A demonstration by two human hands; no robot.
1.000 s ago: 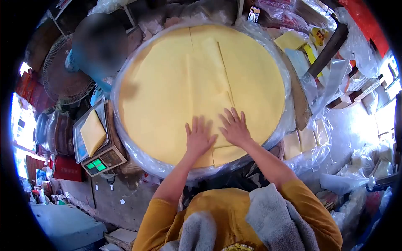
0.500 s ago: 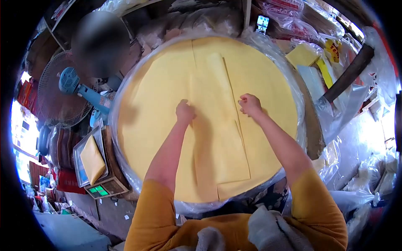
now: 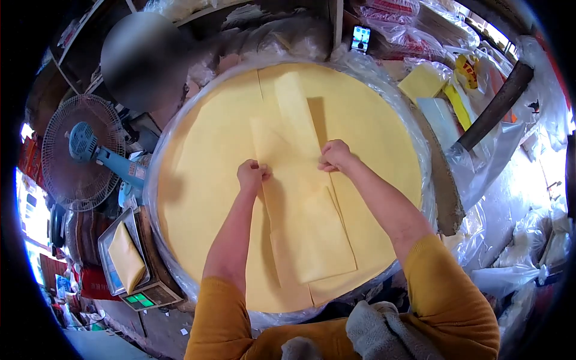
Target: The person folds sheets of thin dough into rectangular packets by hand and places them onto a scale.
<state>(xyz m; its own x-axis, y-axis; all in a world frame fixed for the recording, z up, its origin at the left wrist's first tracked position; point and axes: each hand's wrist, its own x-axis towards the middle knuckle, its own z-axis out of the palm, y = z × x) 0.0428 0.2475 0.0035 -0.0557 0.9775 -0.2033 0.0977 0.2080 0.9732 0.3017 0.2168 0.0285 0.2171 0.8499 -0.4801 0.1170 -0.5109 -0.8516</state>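
Observation:
A thin, pale yellow sheet point(image 3: 294, 186), folded into a long strip of uneven layers, lies over a broad round stack of the same yellow sheets point(image 3: 378, 180). My left hand point(image 3: 252, 176) is closed, pinching the strip's left edge near its middle. On the opposite side my right hand point(image 3: 336, 156) is also closed, its thumb and fingers gripping the right edge. Between the two hands the strip is lifted a little, and its far end casts a shadow on the stack. Clear plastic wrap point(image 3: 427, 180) runs around the stack's rim.
To the left stands a scale point(image 3: 150, 270) with a folded yellow packet point(image 3: 126, 257) on its tray, and a blue fan point(image 3: 84, 150) behind it. A phone point(image 3: 360, 39) stands at the back. On the right are a dark beam point(image 3: 498, 108) and plastic bags point(image 3: 516, 264).
Both hands have closed in on the strip's edges, the right one moving left onto it. The strip's left edge and far end now stand raised. The whole view has shifted slightly.

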